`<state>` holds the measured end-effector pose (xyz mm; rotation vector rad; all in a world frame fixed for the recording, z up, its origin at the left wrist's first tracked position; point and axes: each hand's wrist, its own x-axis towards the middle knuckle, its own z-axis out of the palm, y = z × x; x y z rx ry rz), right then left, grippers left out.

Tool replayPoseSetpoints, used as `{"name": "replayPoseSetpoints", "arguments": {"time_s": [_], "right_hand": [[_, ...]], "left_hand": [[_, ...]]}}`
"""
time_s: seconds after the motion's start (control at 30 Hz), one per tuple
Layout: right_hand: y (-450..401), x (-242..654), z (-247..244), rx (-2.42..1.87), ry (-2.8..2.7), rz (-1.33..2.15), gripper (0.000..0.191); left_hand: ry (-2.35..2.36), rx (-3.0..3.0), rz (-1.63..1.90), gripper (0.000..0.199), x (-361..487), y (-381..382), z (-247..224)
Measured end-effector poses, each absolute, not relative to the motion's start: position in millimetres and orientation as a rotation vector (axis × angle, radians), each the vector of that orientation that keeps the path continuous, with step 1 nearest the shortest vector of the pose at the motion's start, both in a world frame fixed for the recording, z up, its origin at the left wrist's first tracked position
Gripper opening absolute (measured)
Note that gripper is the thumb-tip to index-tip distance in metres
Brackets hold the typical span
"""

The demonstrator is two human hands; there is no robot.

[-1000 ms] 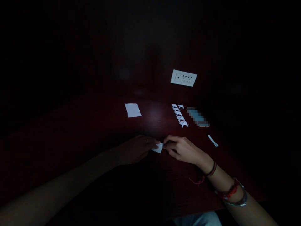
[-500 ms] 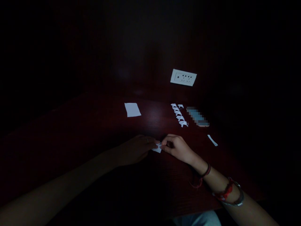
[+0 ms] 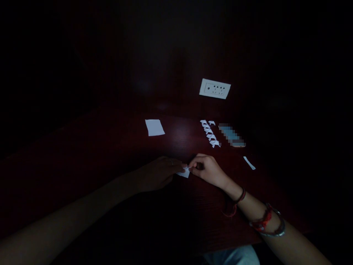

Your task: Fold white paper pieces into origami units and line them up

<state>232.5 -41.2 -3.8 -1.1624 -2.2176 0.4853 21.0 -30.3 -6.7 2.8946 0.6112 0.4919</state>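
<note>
A small white piece of folded paper [image 3: 185,173] lies on the dark red table between my two hands, its upper edge partly hidden by fingertips. My left hand [image 3: 161,173], with a ring on one finger, has its fingers and thumb close together on the paper's left side. From the right, my right hand [image 3: 208,170] pinches the paper's right edge between thumb and curled fingers. Farther off to the right, several small folded white paper pieces [image 3: 209,133] form a slanting row, with one more folded piece [image 3: 211,123] beside its far end.
White paper sheets [image 3: 154,127] lie toward the back left of the table [image 3: 182,143]. At the right are a phone [image 3: 231,136] with a blurred-out screen and a narrow paper strip [image 3: 249,162]. A socket plate [image 3: 215,88] is on the wall behind. The surroundings are very dark.
Both hands stay at the paper with only slight finger movement. The paper's upper edge looks a little different between the fingertips. The whole view has shifted slightly.
</note>
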Motion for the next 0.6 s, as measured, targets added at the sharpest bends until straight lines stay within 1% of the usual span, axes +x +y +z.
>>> {"name": "replayPoseSetpoints", "arguments": {"time_s": [0.17, 0.37, 0.6], "right_hand": [[-40.8, 233.7, -2.6, -1.15, -2.256, 0.44, 0.011], [-41.2, 234.6, -1.2, -1.108, -2.322, 0.338, 0.011], [-41.6, 242.6, 2.8, -0.966, -2.564, 0.222, 0.015]], "left_hand": [[0.603, 2.901, 0.439, 0.049, 20.3, -30.7, -5.9], [0.62, 2.9, 0.453, 0.05, 21.2, -30.2, -7.0], [0.578, 2.89, 0.502, 0.049, 20.9, -30.4, -5.8]]}}
